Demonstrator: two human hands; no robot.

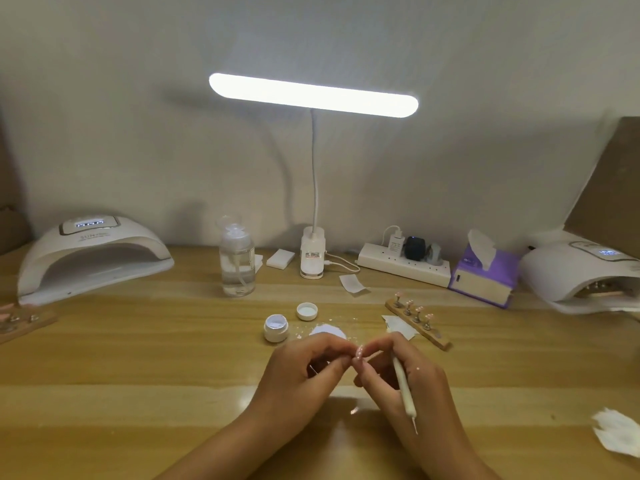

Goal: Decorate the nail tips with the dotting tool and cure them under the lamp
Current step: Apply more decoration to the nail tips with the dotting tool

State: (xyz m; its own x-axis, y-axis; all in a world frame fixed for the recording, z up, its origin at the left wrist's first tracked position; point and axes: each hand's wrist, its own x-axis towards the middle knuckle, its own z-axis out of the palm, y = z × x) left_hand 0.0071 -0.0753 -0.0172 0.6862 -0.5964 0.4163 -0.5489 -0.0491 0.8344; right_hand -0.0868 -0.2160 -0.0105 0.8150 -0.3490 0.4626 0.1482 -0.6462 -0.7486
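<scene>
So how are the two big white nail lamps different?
The left lamp shows nothing inside its opening, while the right lamp has what looks like a stand of nail tips inside. The left lamp is wholly in view; the right lamp is partly cut off by the picture's edge. Both are white domes with a lit screen on top.

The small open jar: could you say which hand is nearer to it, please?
Left. The left hand lies just in front of the jar; the right hand, holding the dotting tool, is farther right.
</scene>
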